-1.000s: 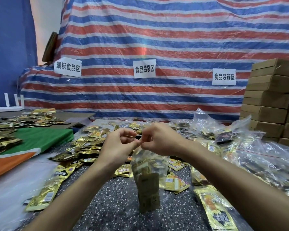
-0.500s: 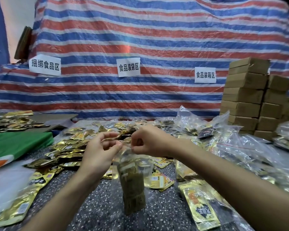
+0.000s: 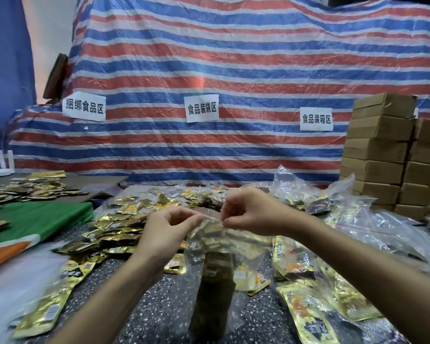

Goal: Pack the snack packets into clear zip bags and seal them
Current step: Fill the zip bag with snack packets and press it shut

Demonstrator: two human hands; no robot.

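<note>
1. The left hand point(image 3: 166, 229) and right hand point(image 3: 252, 214), touching a second ago, now sit apart; each pinches the top edge of the clear zip bag point(image 3: 216, 247).
2. The filled bag hangs between them above the speckled table point(image 3: 159, 306); sealing seems nearly done.

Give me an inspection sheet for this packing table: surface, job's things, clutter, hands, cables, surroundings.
Surface: dark speckled tabletop, largely covered.
Job's things: clear zip bag with gold packets inside, held above the table; loose gold snack packets heaped at left; filled clear bags piled at right.
Clutter: green and orange cloth at left.
Hands: left hand and right hand each pinch the bag's top edge; seal state unclear.
Cables: nothing seen.
Surroundings: striped tarp with three paper signs; stacked cardboard boxes at right.
</note>
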